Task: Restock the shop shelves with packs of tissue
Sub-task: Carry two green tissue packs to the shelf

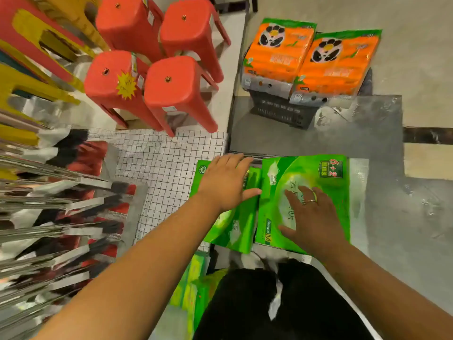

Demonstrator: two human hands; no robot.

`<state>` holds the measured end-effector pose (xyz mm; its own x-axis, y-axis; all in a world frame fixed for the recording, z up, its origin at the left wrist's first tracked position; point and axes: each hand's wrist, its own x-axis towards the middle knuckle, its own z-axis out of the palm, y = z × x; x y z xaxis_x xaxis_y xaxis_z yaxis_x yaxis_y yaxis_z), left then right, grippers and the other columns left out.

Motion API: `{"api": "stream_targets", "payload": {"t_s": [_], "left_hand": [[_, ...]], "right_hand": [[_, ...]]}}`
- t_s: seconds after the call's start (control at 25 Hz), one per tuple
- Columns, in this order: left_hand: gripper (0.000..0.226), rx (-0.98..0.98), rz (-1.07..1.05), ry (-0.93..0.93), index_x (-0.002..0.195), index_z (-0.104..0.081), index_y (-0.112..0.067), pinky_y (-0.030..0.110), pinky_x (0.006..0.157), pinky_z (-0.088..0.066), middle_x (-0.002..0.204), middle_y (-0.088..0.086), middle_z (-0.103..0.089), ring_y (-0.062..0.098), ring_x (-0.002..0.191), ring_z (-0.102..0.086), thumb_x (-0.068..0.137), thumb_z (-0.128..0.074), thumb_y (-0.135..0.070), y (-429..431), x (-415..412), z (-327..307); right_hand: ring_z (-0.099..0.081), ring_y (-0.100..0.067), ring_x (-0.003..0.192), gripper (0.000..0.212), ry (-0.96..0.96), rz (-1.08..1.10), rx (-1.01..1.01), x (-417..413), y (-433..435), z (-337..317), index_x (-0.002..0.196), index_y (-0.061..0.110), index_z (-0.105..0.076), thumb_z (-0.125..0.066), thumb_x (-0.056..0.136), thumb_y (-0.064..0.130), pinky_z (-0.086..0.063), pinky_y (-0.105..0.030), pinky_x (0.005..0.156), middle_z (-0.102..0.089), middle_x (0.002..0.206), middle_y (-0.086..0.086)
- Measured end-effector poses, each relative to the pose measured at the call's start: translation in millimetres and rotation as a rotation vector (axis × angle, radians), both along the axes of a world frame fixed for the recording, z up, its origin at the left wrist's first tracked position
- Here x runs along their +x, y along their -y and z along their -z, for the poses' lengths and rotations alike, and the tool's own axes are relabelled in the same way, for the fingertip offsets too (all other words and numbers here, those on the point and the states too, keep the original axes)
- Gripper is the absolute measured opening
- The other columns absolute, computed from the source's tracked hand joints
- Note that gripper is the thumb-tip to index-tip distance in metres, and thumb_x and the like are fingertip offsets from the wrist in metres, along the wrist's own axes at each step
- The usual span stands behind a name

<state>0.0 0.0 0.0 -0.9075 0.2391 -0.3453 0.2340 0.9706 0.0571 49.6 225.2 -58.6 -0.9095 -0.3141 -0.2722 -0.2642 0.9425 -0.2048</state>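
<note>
Head view. The floor was pale concrete [416, 45], with a shiny grey metal sheet [372, 123] laid over part of it. A white sheet with a black grid [166, 163] covered the low surface to the left.

Four red plastic stools [171, 89] stood at the far end of the grid sheet. Blurred racks of hanging packaged goods [61, 192] crowded the left edge.

A dark slatted plastic basket [282, 114] sat on the metal sheet. Two orange tissue packs with panda faces [277, 55] lay side by side on top of it.

Two green plastic-wrapped tissue packs lay side by side, touching, near the person. The left hand [224, 182] rested flat, fingers straight, on the narrower green pack [235, 229]. The right hand [313, 217], ring on one finger, lay spread flat on the wider green pack [306, 173]. Neither hand gripped anything. More green packs [191, 278] showed lower down, blurred.
</note>
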Motion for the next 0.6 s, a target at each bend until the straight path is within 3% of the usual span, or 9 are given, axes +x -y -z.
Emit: {"api": "stream_targets", "payload": {"t_s": [0.16, 0.28, 0.44, 0.6], "left_hand": [[0.097, -0.01, 0.171, 0.091, 0.148, -0.027, -0.015, 0.044, 0.115, -0.022, 0.152, 0.012, -0.032, 0.03, 0.137, -0.032, 0.076, -0.048, -0.077, 24, -58, 66], [0.111, 0.003, 0.348, 0.155, 0.149, -0.026, -0.012, 0.044, 0.114, -0.024, 0.151, 0.017, -0.031, 0.035, 0.136, -0.033, 0.066, -0.056, -0.08, 32, -96, 137], [0.125, 0.016, 0.513, 0.195, 0.151, -0.023, -0.013, 0.05, 0.112, -0.029, 0.151, 0.027, -0.026, 0.043, 0.134, -0.033, 0.055, -0.042, -0.09, 42, -122, 227], [0.134, 0.053, 0.681, 0.294, 0.152, -0.002, -0.025, 0.053, 0.113, -0.027, 0.155, 0.03, -0.009, 0.045, 0.14, -0.022, 0.045, -0.042, -0.095, 27, -135, 280]], "right_hand": [[-0.046, -0.048, 0.123, 0.1, 0.053, 0.162, -0.013, 19, 26, 63, 0.132, 0.014, -0.058, -0.088, 0.046, 0.057, -0.041, -0.061, 0.097, -0.051, 0.136, -0.026], [-0.032, -0.046, 0.133, 0.109, 0.048, 0.34, 0.055, 48, 52, 118, 0.141, 0.018, -0.047, -0.081, 0.049, 0.067, -0.021, -0.063, 0.104, -0.038, 0.148, -0.024], [-0.006, -0.04, 0.146, 0.111, 0.118, 0.688, 0.053, 81, 97, 181, 0.151, 0.028, -0.018, -0.069, 0.063, 0.073, -0.001, -0.06, 0.111, 0.006, 0.162, -0.013], [-0.011, -0.034, 0.144, 0.092, 0.107, 1.066, -0.061, 119, 134, 194, 0.149, 0.033, -0.016, -0.051, 0.073, 0.072, -0.018, -0.063, 0.108, -0.003, 0.159, -0.006]]}}
